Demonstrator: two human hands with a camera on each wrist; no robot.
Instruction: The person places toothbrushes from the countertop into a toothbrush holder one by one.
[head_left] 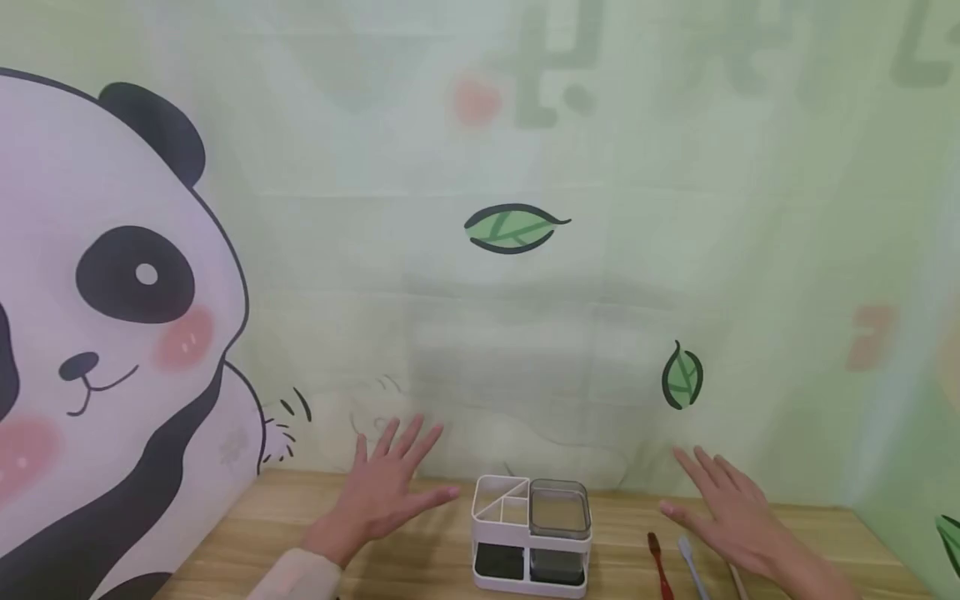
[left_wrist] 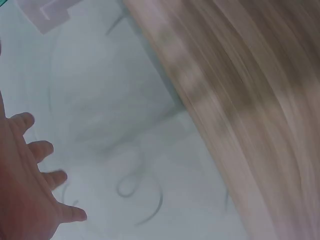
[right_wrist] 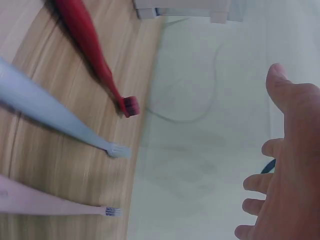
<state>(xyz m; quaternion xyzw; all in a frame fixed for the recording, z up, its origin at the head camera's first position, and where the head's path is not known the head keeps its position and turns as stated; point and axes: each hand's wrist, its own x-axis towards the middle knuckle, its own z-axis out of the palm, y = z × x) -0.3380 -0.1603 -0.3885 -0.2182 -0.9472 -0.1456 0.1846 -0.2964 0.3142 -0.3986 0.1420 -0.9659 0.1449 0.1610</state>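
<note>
With fingers spread, my left hand (head_left: 386,492) is raised over the table, left of a white toothbrush holder (head_left: 501,529) that has divided slots and a clear cup on top. On the other side, my right hand (head_left: 731,512) hovers with its fingers straight, holding nothing. Below it lie a red toothbrush (right_wrist: 92,45), a light blue toothbrush (right_wrist: 50,110) and a pale pink toothbrush (right_wrist: 55,200), side by side on the wood. The left hand (left_wrist: 25,185) touches nothing in its wrist view.
A wooden table (head_left: 420,558) runs up to a pale green cloth backdrop (head_left: 360,250). A large panda drawing (head_left: 120,358) covers its left side, and leaf drawings (head_left: 513,229) mark the middle.
</note>
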